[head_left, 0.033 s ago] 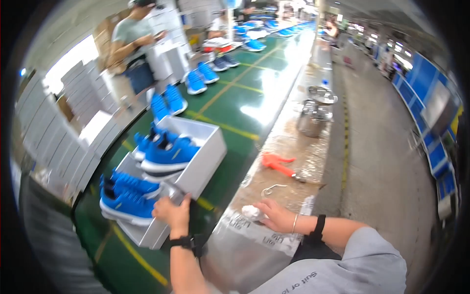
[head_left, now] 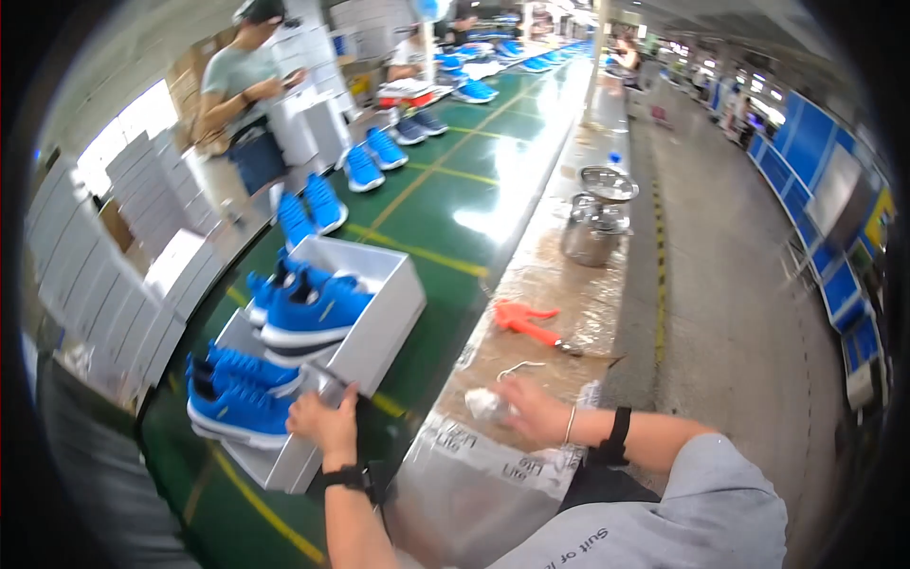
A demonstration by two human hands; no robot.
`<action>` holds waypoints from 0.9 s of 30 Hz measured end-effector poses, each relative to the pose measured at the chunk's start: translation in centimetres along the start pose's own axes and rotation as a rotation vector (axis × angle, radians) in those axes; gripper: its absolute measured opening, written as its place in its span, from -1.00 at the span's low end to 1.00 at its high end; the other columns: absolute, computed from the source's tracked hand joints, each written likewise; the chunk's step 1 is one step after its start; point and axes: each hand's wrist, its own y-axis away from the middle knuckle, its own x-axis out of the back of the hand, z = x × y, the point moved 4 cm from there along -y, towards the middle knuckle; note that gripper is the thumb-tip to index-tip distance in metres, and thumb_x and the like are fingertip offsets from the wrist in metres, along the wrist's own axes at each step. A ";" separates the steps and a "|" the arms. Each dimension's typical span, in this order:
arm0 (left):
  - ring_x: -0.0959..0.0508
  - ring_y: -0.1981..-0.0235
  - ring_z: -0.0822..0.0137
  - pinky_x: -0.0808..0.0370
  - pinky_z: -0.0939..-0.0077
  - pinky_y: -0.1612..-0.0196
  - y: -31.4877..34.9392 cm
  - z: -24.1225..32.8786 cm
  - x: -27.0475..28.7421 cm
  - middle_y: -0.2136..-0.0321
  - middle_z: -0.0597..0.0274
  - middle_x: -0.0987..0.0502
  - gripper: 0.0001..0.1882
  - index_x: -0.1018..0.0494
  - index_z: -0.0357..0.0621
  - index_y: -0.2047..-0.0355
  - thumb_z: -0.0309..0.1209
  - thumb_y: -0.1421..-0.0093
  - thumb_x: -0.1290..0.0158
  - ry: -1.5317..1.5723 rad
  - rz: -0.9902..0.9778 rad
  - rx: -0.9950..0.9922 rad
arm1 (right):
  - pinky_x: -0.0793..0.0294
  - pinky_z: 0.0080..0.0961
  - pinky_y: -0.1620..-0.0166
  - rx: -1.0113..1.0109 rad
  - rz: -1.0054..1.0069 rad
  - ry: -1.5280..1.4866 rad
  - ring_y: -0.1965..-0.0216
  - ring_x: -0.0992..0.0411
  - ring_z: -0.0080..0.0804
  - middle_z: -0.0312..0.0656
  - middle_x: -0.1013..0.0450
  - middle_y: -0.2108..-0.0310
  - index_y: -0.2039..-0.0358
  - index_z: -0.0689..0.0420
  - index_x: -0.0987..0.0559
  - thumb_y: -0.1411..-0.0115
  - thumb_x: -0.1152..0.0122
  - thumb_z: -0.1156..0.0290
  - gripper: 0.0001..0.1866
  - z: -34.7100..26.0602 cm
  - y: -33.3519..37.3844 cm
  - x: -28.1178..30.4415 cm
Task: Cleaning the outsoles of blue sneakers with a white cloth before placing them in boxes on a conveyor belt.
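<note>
On the green conveyor at the left stands a white shoe box (head_left: 301,465), with a pair of blue sneakers (head_left: 237,403) resting on it. My left hand (head_left: 324,422) is closed over the near end wall of this box, beside a grey piece (head_left: 322,379) whose kind I cannot make out. Just behind sits another white box (head_left: 384,308) with more blue sneakers (head_left: 318,308). Over the bench, my right hand (head_left: 536,410), smeared by motion, pinches a crumpled white wad (head_left: 483,405); cloth or paper, I cannot tell which.
An orange-handled tool (head_left: 526,322), a white cord loop (head_left: 521,367) and metal pots (head_left: 592,232) lie along the film-covered bench (head_left: 545,266). More sneakers (head_left: 363,169) stand farther up the conveyor (head_left: 436,223). A person (head_left: 248,95) stands at the far left by stacked boxes (head_left: 85,256).
The whole view has shifted slightly left. My right hand with the white wad has moved a little to the right over the bench. My left hand stays on the box.
</note>
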 end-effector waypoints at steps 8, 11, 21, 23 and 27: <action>-0.38 0.33 0.05 -0.22 0.15 0.24 0.5 0.8 0.1 0.51 0.14 -0.42 -0.41 -0.41 -0.24 0.55 0.14 0.16 -0.15 -0.116 0.083 -0.003 | -0.28 -0.33 -0.08 -0.191 0.536 0.382 0.01 -0.32 -0.04 0.04 -0.32 0.07 -0.07 0.18 -0.30 -0.05 -0.20 0.36 -0.44 16.1 -9.2 24.6; -0.37 0.32 0.06 -0.22 0.17 0.22 0.4 0.8 -0.3 0.50 0.14 -0.41 -0.43 -0.39 -0.24 0.55 0.11 0.16 -0.16 -0.126 0.081 -0.007 | -0.31 -0.37 -0.06 -0.265 0.459 0.488 0.01 -0.34 -0.07 0.05 -0.35 0.05 -0.06 0.17 -0.35 -0.02 -0.22 0.42 -0.45 22.5 -12.1 30.1; -0.37 0.28 -0.01 -0.23 0.12 0.19 0.9 -0.5 0.5 0.44 0.03 -0.42 -0.40 -0.40 -0.30 0.42 0.05 0.19 -0.21 -0.173 0.014 0.054 | -0.39 -0.42 -0.01 -0.562 0.126 0.418 0.09 -0.44 -0.15 -0.04 -0.49 0.16 0.12 0.09 -0.55 0.09 -0.23 0.52 -0.58 27.4 -16.3 27.3; -0.38 0.24 -0.12 -0.25 0.04 0.17 1.7 -3.5 0.7 0.34 -0.14 -0.45 -0.29 -0.42 -0.38 0.28 0.03 0.24 -0.26 -0.054 -0.067 0.070 | -0.42 -0.42 0.09 -0.566 -0.007 0.309 0.22 -0.48 -0.31 -0.06 -0.53 0.27 0.17 0.14 -0.57 0.11 -0.24 0.51 -0.62 26.2 -18.1 27.4; -0.40 0.16 -0.11 -0.32 0.16 0.06 0.8 -2.3 4.0 0.26 -0.12 -0.45 -0.43 -0.42 -0.36 0.22 -0.06 0.01 -0.17 0.132 -0.314 -0.067 | -0.40 -0.42 0.07 -0.478 0.202 -0.295 0.15 -0.46 -0.36 -0.09 -0.49 0.18 0.10 0.17 -0.52 -0.02 -0.09 0.44 -0.62 21.6 -15.5 27.8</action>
